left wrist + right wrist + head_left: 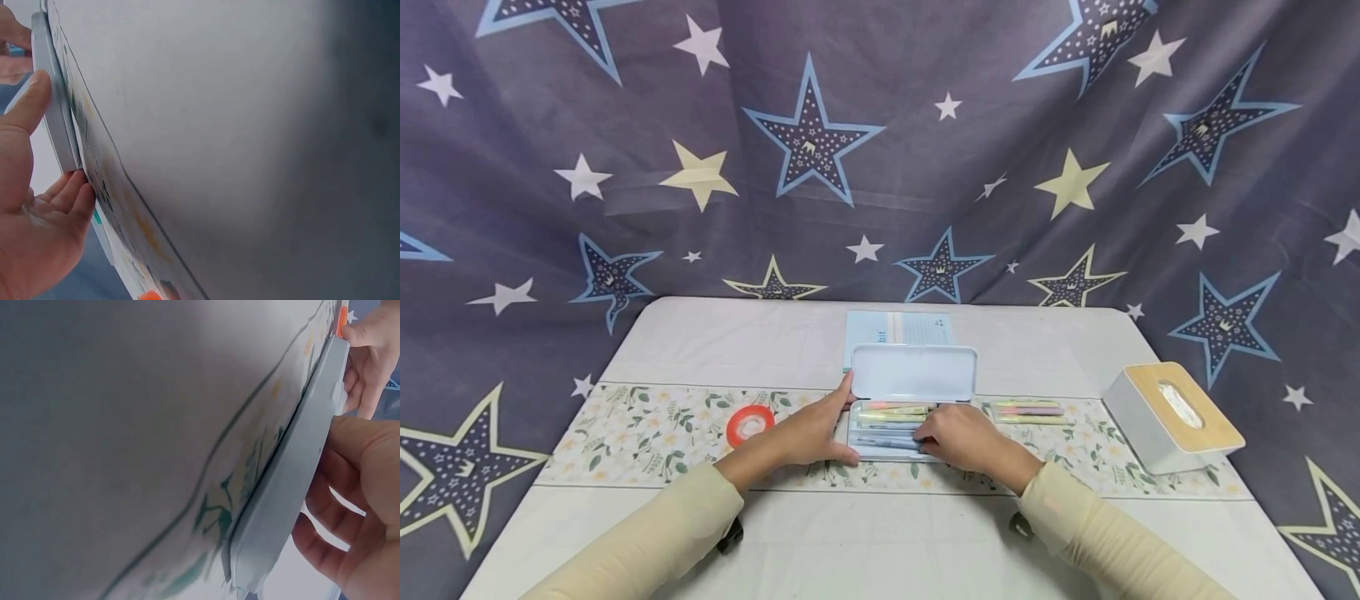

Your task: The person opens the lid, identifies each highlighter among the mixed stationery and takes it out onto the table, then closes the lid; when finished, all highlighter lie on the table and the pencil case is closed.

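Note:
A pale blue pencil case [913, 372] lies with its lid raised toward the back of the table. Inside are several pens, including yellow highlighters [891, 414] at the back and blue pens [887, 442] toward the front. My left hand [812, 429] holds the case's left end, thumb [32, 103] at the front edge and fingers [75, 200] round the end. Over the right half, my right hand [964, 437] reaches inside with bent fingers [331, 506], pinching a blue pen; its fingertips are hidden by the case wall in the right wrist view.
Behind the case lies a light blue notebook [898, 327]. A red roll of tape [750, 426] is left of the left hand. Right of the case rests a clear pack of highlighters [1030, 412], with a tissue box [1176, 417] farther right. A floral runner [625, 433] crosses the table.

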`<move>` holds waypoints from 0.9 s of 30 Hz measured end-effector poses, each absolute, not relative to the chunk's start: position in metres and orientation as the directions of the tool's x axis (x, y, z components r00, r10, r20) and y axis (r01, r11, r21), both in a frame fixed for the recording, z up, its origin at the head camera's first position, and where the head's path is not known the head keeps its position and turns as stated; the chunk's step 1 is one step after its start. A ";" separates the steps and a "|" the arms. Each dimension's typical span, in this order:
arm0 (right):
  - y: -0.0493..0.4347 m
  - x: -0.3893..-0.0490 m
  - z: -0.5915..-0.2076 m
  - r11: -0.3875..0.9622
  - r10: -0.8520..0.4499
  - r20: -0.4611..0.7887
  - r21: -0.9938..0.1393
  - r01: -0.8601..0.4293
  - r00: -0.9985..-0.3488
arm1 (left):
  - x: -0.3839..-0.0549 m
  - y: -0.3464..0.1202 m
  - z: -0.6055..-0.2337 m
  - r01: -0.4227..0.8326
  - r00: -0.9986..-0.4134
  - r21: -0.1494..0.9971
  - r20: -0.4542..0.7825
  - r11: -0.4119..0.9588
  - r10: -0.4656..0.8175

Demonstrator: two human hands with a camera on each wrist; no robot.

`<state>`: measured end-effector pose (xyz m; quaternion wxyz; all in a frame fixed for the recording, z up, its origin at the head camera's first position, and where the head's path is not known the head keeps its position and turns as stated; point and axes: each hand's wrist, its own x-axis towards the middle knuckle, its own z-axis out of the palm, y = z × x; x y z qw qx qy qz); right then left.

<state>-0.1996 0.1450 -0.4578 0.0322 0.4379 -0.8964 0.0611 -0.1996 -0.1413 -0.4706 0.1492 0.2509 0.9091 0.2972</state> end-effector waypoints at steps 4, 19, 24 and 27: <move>0.147 -0.197 -0.456 0.627 -0.759 0.132 -0.113 -0.771 -0.637 | -0.200 -0.141 -0.471 0.367 -0.831 0.613 -0.122 0.699 0.543; 0.165 -0.199 -0.455 0.619 -0.725 0.240 -0.184 -0.763 -0.646 | -0.200 -0.141 -0.471 0.376 -0.831 0.611 -0.110 0.697 0.545; 0.171 -0.200 -0.454 0.615 -0.714 0.259 -0.213 -0.760 -0.650 | -0.200 -0.141 -0.470 0.376 -0.832 0.609 -0.110 0.699 0.543; 0.174 -0.201 -0.453 0.619 -0.704 0.262 -0.230 -0.751 -0.660 | -0.200 -0.140 -0.469 0.375 -0.832 0.608 -0.111 0.700 0.543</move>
